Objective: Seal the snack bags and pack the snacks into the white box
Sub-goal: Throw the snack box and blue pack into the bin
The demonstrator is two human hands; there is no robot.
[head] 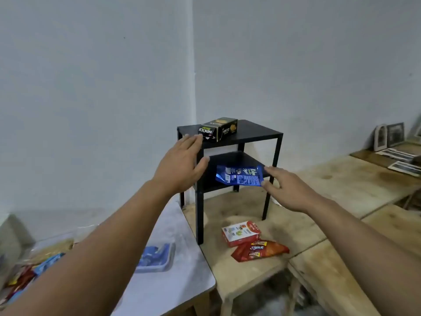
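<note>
Pale walls meet in a corner behind a small black two-tier shelf (257,133) that stands on a rough wooden worktop (341,179). On its top tier lies a dark snack carton (219,130), one end facing the camera. A blue snack pouch (239,176) rests on the lower tier, its near edge jutting past the shelf's front.

The right hand (289,190) touches the pouch's right end, thumb below the corner and fingers beside it, spread rather than curled round it. The left hand (180,163) is flat and relaxed, fingers straight, at the shelf's front left post, its fingertips near the carton; whether it touches the frame is hard to tell.

In front of the shelf a red-and-white carton (241,232) and a red snack bag (262,249) lie touching each other on the wood, with bare board to their right. A grey-white table (182,281) adjoins on the left, carrying a blurred blue packet (157,256). At the far left edge a heap of wrappers (27,270) is half hidden by the left forearm and cut off by the frame. Framed pictures (389,135) lean at the far right.
</note>
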